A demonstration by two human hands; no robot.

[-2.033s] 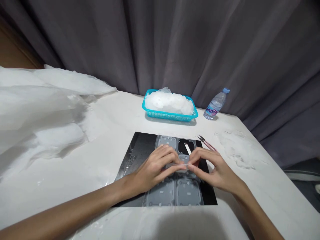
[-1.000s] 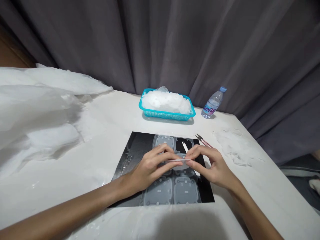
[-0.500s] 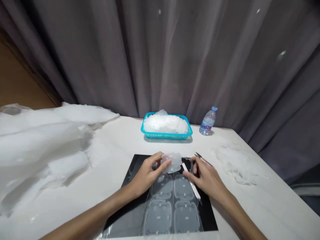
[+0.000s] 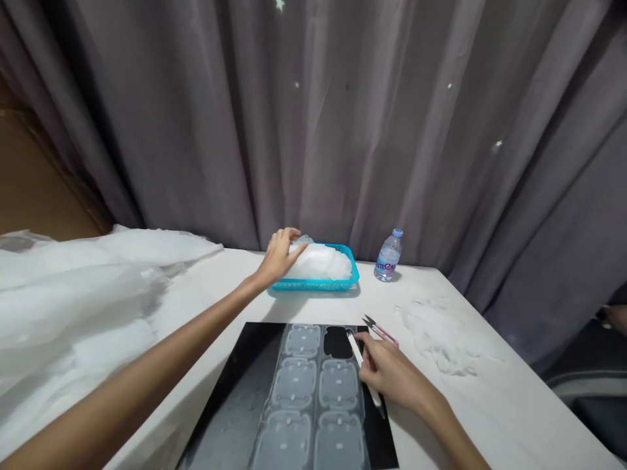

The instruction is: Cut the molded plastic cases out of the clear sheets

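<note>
My left hand (image 4: 281, 254) reaches over the left end of a turquoise plastic basket (image 4: 313, 285), its fingers apart and nothing visible in them. White, thin translucent pieces (image 4: 321, 262) are heaped in the basket. My right hand (image 4: 385, 365) has its thumb and fingers closed around a slim white pen-like tool (image 4: 356, 349), which slants over the right side of a black mat (image 4: 220, 385). On that mat lies a clear sheet with several rounded, frosted shapes (image 4: 294, 382). At the sheet's top right, one shape is gone and a black opening (image 4: 337, 342) shows.
Pink-handled thread snips (image 4: 382, 331) lie beyond my right hand. Translucent scraps (image 4: 438, 336) spread over the white table (image 4: 435, 411) at right. A water bottle (image 4: 388, 256) stands right of the basket. Large piles of white sheeting (image 4: 73, 307) cover the left side.
My left hand has moved up and away from the mat to the basket, and the frosted piece it held no longer shows in it. My right hand has closed on the white tool.
</note>
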